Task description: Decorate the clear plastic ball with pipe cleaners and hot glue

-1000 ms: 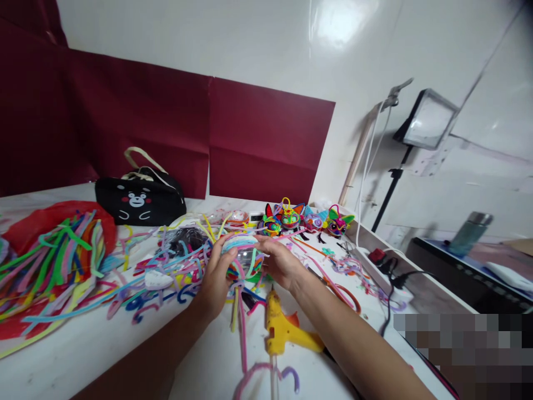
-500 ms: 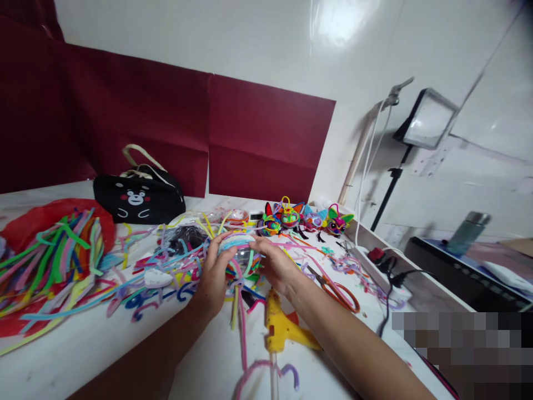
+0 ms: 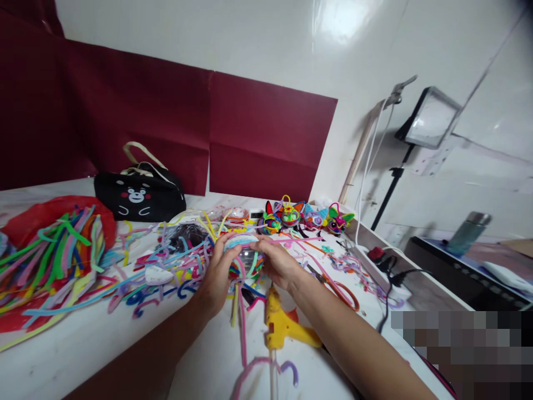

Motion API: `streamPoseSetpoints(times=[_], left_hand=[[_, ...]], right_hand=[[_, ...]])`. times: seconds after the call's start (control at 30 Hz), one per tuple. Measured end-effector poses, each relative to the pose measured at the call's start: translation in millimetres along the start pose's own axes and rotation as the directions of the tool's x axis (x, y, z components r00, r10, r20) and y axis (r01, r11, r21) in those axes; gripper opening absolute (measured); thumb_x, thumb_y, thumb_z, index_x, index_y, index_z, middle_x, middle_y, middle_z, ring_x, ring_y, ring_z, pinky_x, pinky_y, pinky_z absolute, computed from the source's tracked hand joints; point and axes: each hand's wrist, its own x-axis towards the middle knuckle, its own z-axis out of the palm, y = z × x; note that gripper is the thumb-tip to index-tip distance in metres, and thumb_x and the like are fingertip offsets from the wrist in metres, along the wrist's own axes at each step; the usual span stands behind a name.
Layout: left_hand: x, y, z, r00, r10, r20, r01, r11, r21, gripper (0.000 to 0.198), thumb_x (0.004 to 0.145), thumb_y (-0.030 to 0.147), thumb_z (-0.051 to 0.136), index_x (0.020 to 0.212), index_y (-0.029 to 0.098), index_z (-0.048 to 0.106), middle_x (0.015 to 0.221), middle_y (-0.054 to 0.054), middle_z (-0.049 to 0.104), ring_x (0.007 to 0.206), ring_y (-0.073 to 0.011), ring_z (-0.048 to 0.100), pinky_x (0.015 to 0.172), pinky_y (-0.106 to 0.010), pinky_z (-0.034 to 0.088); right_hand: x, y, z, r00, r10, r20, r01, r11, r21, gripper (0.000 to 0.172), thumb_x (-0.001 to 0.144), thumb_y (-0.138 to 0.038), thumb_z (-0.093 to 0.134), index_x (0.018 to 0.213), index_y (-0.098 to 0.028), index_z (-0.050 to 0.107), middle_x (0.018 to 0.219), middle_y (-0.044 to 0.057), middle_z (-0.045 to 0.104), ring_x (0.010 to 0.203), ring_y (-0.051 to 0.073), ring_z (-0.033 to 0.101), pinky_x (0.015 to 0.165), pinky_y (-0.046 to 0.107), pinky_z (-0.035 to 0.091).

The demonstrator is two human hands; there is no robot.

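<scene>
Between my two hands is a clear plastic ball (image 3: 248, 256) with pink, blue, white and purple pipe cleaners (image 3: 241, 240) laid over its top. My left hand (image 3: 220, 272) curls round the left side, thumb near the upper band. On the right, my right hand (image 3: 280, 262) presses its thumb and fingers at the band's end, where a pink strand sticks out to the right. More pink strands hang down from the ball's front. Just below my right hand lies a yellow glue gun (image 3: 275, 322) with a clear glue stick in it.
Loose pipe cleaners cover the table, with a large bundle (image 3: 62, 244) on red plastic at left. Orange-handled scissors (image 3: 339, 291) lie right of my hands. Finished colourful animal heads (image 3: 291, 215) stand behind. A black bag (image 3: 139, 194), power strip (image 3: 389, 278) and lamp (image 3: 433, 119) are around.
My hands and the ball have shifted very slightly to the right, and my right thumb and fingers have moved a little along the band. The surrounding items stay put.
</scene>
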Motion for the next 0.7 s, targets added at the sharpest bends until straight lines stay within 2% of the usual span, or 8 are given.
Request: streamPoseSetpoints(times=[0.23,0.4,0.53,0.7], left_hand=[[-0.7,4.4,-1.8,0.998,-0.012,0.067,0.014,0.999,-0.039,0.060,0.077,0.039,0.071,0.134,0.029,0.053,0.119,-0.004,0.071,0.098,-0.0256,0.071,0.078,-0.035,0.059],[0.6,6.9,-2.6,0.990,-0.012,0.141,0.026,0.995,-0.096,0.063,0.081,0.038,0.066,0.140,0.028,0.048,0.120,-0.006,0.072,0.101,-0.0270,0.071,0.081,-0.037,0.059],[1.7,8.9,-1.9,0.985,-0.005,0.170,0.029,0.990,-0.138,0.064,0.082,0.038,0.060,0.144,0.026,0.046,0.122,-0.008,0.072,0.102,-0.0269,0.071,0.085,-0.039,0.059],[-1.5,11.5,-0.5,0.974,0.033,0.225,-0.005,0.992,-0.126,0.067,0.080,0.038,0.064,0.144,0.027,0.048,0.127,-0.007,0.069,0.109,-0.0279,0.069,0.089,-0.041,0.057]], right_hand=[[-0.2,-5.1,-4.4,0.996,0.037,0.085,-0.039,0.999,0.025,0.040,0.064,-0.027,0.077,0.100,-0.023,0.061,0.080,-0.004,0.068,0.068,0.016,0.065,0.063,0.032,0.057],[1.1,-6.7,-8.8,0.993,0.044,0.108,-0.050,0.997,0.053,0.032,0.065,-0.026,0.077,0.090,-0.022,0.059,0.077,-0.005,0.066,0.067,0.015,0.063,0.071,0.037,0.060],[1.2,-9.1,-11.3,0.991,0.052,0.123,-0.062,0.995,0.078,0.032,0.067,-0.025,0.076,0.095,-0.022,0.061,0.079,-0.003,0.070,0.073,0.018,0.068,0.077,0.043,0.061],[0.3,-16.2,-15.2,0.990,0.057,0.132,-0.070,0.993,0.098,0.029,0.070,-0.024,0.072,0.096,-0.020,0.062,0.082,0.001,0.074,0.082,0.023,0.072,0.079,0.047,0.061]])
